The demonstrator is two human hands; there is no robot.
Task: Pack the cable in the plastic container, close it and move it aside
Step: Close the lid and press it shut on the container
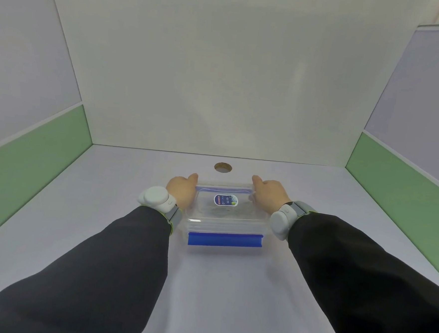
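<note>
From my head cam, the plastic container point(225, 213) sits between my two hands toward the far edge of the surface point(217, 296), long axis running left to right, so neither hand's really nearer. My left hand point(181, 192) and right hand point(269, 196) are each curled against a short end, gripping it. It's clear, rigid plastic, lid point(223, 203) on, blue latch point(225, 240) facing me; something dark, probably the cable, shows blurrily inside.

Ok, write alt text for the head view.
Both hands, left hand and right hand, grip the short sides of a clear plastic container with its lid on, standing on a white table. A blue latch faces the camera.
</note>
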